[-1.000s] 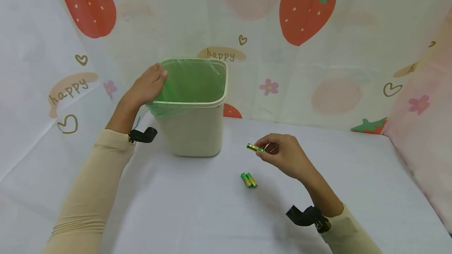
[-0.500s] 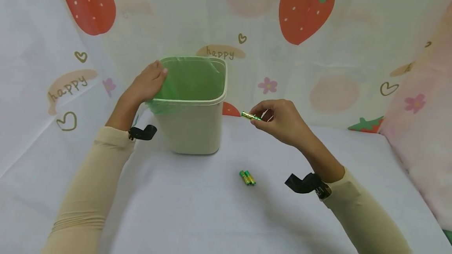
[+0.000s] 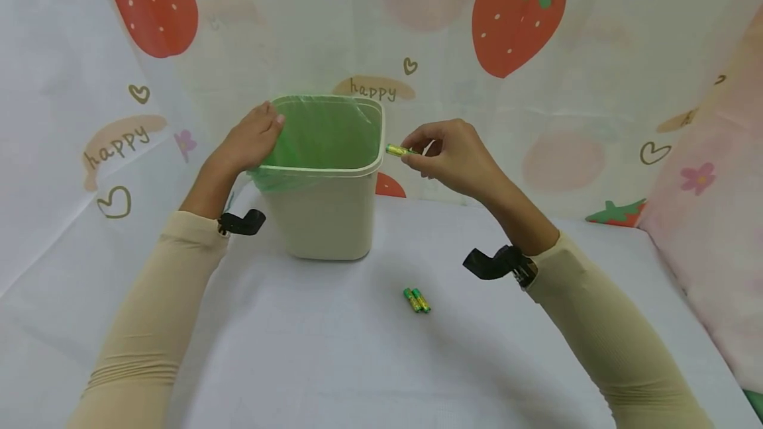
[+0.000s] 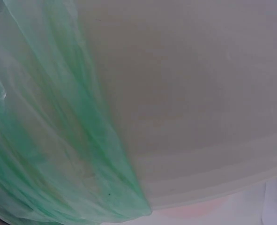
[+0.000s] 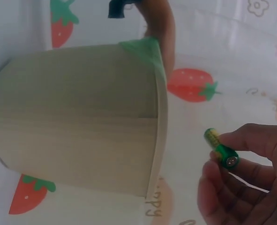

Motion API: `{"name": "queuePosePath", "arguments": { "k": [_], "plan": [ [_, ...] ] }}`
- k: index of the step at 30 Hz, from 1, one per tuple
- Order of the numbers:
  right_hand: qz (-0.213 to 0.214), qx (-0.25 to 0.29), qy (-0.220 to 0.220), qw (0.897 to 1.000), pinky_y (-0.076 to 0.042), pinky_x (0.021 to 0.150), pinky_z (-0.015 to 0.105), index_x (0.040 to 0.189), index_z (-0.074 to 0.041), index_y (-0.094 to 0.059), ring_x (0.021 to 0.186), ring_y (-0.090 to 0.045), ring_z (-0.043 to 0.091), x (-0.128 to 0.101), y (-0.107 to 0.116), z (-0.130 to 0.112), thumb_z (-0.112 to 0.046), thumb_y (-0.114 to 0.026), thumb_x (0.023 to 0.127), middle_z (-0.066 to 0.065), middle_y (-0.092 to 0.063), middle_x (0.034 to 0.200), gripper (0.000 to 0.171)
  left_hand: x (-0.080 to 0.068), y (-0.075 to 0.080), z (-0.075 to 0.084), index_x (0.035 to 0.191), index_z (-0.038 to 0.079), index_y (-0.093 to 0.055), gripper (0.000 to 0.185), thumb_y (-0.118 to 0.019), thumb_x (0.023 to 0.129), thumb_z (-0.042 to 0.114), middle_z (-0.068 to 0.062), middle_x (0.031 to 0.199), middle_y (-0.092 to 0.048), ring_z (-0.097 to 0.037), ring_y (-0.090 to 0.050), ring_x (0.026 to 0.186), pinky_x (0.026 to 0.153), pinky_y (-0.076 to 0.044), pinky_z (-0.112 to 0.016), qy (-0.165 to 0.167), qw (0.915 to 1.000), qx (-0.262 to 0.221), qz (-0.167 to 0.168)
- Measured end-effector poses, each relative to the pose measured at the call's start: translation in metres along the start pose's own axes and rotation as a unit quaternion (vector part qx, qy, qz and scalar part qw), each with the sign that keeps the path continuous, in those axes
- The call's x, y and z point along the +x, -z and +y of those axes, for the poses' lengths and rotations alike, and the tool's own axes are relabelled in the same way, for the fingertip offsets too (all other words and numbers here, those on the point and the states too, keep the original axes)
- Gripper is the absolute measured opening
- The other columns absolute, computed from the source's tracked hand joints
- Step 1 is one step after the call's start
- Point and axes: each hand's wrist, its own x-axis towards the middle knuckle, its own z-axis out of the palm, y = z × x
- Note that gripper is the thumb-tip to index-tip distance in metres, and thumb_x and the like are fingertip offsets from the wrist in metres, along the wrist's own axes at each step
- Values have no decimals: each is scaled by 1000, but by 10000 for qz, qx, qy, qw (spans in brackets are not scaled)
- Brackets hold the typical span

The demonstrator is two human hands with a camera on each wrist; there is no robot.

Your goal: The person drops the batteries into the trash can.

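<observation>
Head view: the right hand pinches a green battery between thumb and fingertips, holding it level in the air just beside the right rim of a cream bin. The left hand rests on the bin's left rim, fingers lying over the green liner bag folded there. Two more batteries lie side by side on the white worktop, below and nearer the person than the right hand, well apart from it. A strawberry-print cloth hangs behind.

Left wrist view: only the bin wall and the liner's overhang show; the hand itself is out of sight.

Right wrist view: fingertips and thumb clamp the battery, one end toward the bin, close to its rim but apart.
</observation>
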Motion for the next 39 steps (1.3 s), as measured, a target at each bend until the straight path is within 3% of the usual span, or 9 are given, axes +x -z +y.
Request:
{"name": "queuePosePath", "arguments": {
  "k": [6,16,32,39],
  "plan": [
    [123,128,30,9998,-56,60,31,104,-8,-80,67,-67,25,24,-4,-1,-15,-75,92,6,-71,90,15,0,0,0,157,-11,-3,67,-12,112,39,-28,166,7,-41,7,154,124,2,-50,-35,10000,60,35],
    [-216,214,-17,9995,-57,62,30,102,-6,-80,67,-66,23,57,-31,-4,-12,-75,92,5,-72,86,13,-10,-8,-10,157,-12,-3,67,-13,112,38,-29,165,7,-42,8,154,123,1,-55,126,9999,-6,-43],
    [-470,196,-186,9985,-48,57,25,102,-3,-80,62,-58,16,89,-54,-7,-12,-74,94,13,-75,88,14,-1,-5,-5,156,-13,1,68,-12,112,37,-32,164,8,-43,7,153,123,0,-57,12,9998,170,-60],
    [-581,183,-280,9977,-53,62,26,103,-3,-80,62,-62,14,104,-59,-14,-14,-75,94,13,-76,89,16,2,0,-2,156,-13,1,67,-11,112,36,-32,164,8,-43,7,153,123,-1,-57,-46,9997,259,-14]
  ]
}}
